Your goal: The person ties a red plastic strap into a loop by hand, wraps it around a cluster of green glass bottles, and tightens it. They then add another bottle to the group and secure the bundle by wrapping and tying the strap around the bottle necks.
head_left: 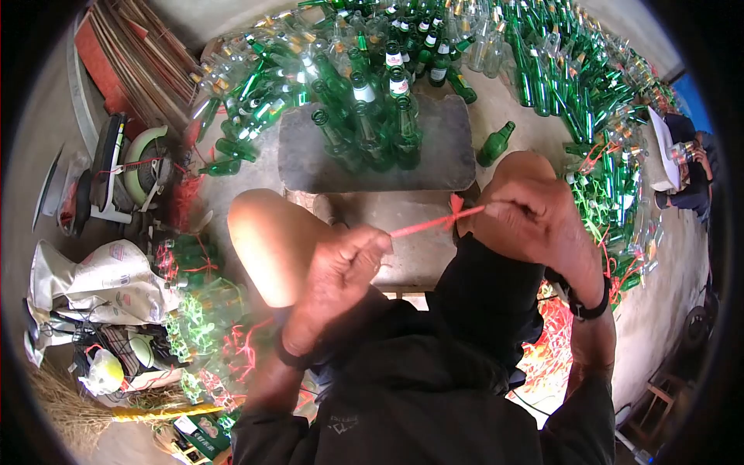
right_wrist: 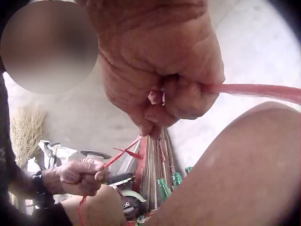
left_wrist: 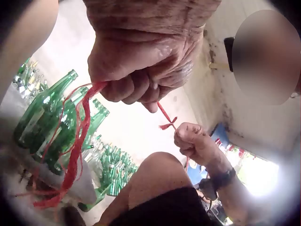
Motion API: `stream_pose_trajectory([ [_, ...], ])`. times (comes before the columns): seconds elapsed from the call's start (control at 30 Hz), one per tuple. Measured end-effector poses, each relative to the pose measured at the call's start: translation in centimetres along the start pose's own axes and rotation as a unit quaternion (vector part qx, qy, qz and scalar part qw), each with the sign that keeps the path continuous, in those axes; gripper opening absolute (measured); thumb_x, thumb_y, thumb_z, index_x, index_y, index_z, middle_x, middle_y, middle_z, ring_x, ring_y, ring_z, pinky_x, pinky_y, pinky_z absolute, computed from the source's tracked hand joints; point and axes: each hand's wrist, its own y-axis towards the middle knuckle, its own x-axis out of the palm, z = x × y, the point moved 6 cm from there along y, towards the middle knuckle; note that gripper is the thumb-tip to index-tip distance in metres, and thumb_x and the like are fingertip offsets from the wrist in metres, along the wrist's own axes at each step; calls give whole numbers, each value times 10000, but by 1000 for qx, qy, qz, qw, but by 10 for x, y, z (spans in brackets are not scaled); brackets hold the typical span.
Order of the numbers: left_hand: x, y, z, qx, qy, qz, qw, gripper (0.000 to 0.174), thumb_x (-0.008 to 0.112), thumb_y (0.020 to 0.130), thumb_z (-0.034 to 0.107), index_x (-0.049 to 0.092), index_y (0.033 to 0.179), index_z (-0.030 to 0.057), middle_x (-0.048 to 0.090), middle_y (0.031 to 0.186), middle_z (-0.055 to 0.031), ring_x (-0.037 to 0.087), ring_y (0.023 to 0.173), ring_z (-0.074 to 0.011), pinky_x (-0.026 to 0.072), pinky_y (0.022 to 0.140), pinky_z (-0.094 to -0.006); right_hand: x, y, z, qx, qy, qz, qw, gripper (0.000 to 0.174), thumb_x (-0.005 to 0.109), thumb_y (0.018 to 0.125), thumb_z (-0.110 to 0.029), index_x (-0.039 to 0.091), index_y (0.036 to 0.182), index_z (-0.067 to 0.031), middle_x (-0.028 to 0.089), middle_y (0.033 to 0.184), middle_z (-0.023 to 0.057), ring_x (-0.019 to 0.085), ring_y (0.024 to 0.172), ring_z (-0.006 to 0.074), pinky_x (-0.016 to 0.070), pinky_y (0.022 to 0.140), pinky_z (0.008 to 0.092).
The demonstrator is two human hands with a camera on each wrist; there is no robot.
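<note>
A red plastic string (head_left: 418, 225) is stretched between my two hands above my lap, with a small knot (head_left: 456, 208) nearer the right hand. My left hand (head_left: 347, 263) grips one end with curled fingers, and frayed strands (left_wrist: 77, 141) hang below it in the left wrist view. My right hand (head_left: 535, 213) holds the other end over my knee; in the right wrist view a flat length of the string (right_wrist: 258, 91) runs out past its fingers. In front of my knees, several green bottles (head_left: 364, 136) stand grouped on a low dark board (head_left: 449, 143).
Many green and clear bottles (head_left: 542, 85) crowd the floor at the back and right. One bottle (head_left: 496, 144) lies right of the board. At left are a fan (head_left: 147, 167), white sacks (head_left: 108, 279) and tangled green netting (head_left: 194, 325). Another person (head_left: 690, 170) sits far right.
</note>
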Motion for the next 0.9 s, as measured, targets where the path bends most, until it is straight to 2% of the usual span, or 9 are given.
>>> stream_pose_trajectory([
  [0.1, -17, 16, -8, -9, -33, 8, 999, 214, 591, 1060, 155, 689, 938, 9, 653, 822, 11, 593, 791, -55, 493, 722, -227, -3, 11, 21, 78, 52, 1, 996, 68, 719, 867, -21, 661, 847, 9, 589, 689, 111, 555, 615, 177, 396, 558, 299],
  [0.13, -23, 22, -1, 1, -24, 30, 999, 205, 601, 1056, 158, 680, 932, 15, 596, 783, 33, 534, 734, -31, 457, 659, -220, -6, 16, 24, 82, 50, 10, 995, 76, 719, 892, -35, 666, 877, 18, 573, 673, 76, 493, 611, 103, 368, 551, 272],
  [0.27, -50, 45, 6, -66, -26, 72, 995, 202, 622, 1045, 167, 685, 922, 19, 591, 772, 66, 510, 723, -9, 420, 624, -204, -10, 38, 46, 103, 53, -16, 993, 105, 706, 934, -58, 664, 872, 16, 503, 662, -7, 434, 625, 59, 364, 549, 268],
  [0.37, -66, 61, 11, -1, 20, 93, 995, 215, 641, 1034, 176, 701, 905, 15, 606, 780, 61, 520, 747, -27, 431, 662, -222, -12, 54, 55, 87, 43, -26, 995, 128, 712, 936, -81, 664, 866, 15, 503, 660, -17, 429, 634, 52, 361, 555, 268],
  [0.5, -92, 79, 0, -42, -25, 141, 989, 215, 672, 1014, 201, 732, 888, 38, 587, 764, 65, 471, 697, -33, 389, 628, -225, -10, 72, 78, 105, 56, -39, 992, 160, 705, 950, -107, 662, 860, 18, 486, 660, -24, 416, 635, 54, 347, 554, 271],
  [0.57, -101, 89, 0, -65, -45, 157, 985, 228, 684, 1005, 232, 740, 880, 50, 559, 718, 72, 425, 648, -22, 342, 583, -215, -12, 82, 86, 94, 62, -49, 992, 171, 697, 961, -121, 668, 861, 15, 470, 656, -31, 399, 627, 55, 327, 546, 274],
  [0.63, -116, 100, -8, -78, -59, 205, 974, 242, 663, 1018, 263, 715, 894, 61, 375, 589, 138, 256, 501, 3, 159, 465, -231, -13, 90, 100, 92, 59, -40, 993, 172, 696, 965, -126, 674, 864, 11, 464, 657, -38, 391, 626, 53, 320, 544, 273],
  [0.67, -123, 105, -10, -79, -60, 219, 971, 243, 674, 1011, 271, 718, 896, 61, 372, 584, 140, 243, 493, 7, 143, 454, -233, -15, 95, 107, 94, 57, -30, 993, 172, 694, 969, -132, 680, 866, 6, 458, 658, -44, 384, 625, 52, 313, 542, 273],
  [0.9, -153, 144, -16, -57, -7, 255, 965, 246, 665, 1014, 264, 721, 907, 49, 391, 577, 133, 244, 489, 7, 168, 447, -230, -19, 137, 145, 140, 86, -11, 986, 185, 701, 973, -182, 719, 907, -10, 497, 703, -62, 410, 665, 45, 337, 580, 263],
])
